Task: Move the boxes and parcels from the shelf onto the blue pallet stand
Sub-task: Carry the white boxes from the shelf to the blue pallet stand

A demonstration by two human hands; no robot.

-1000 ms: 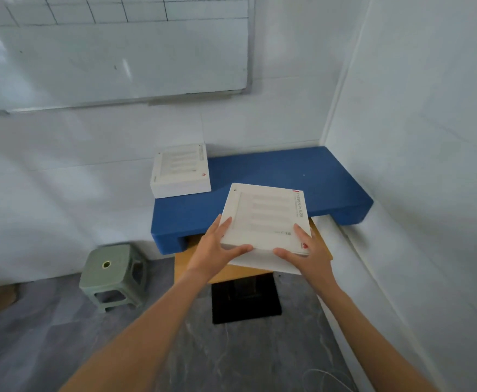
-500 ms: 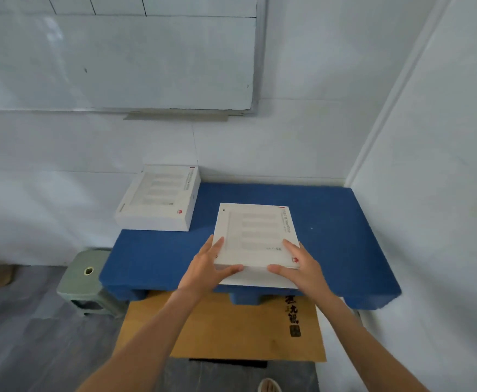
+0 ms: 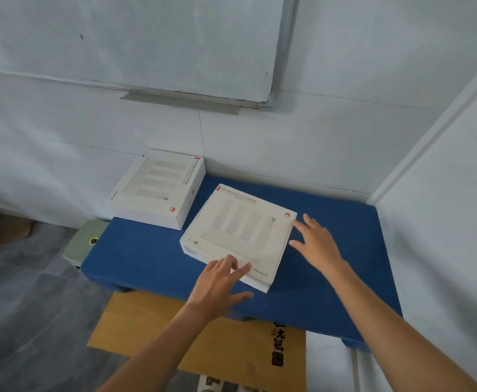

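A flat white box (image 3: 240, 233) lies on the blue pallet stand (image 3: 330, 278), turned at an angle near its middle. My left hand (image 3: 220, 281) rests with straight fingers on the box's near edge. My right hand (image 3: 316, 241) is spread open at the box's right side, fingertips at its edge. A second white box (image 3: 158, 190) sits at the stand's back left corner, overhanging the left edge a little.
The stand fills a corner between white walls, with a whiteboard (image 3: 129, 41) above. A wooden table top (image 3: 152, 329) shows beneath the stand's front edge. A green stool (image 3: 85, 244) stands at the left on grey floor.
The box came down from my grip onto the blue stand and turned about a quarter turn. Both hands loosened from it and now lie open at its edges.
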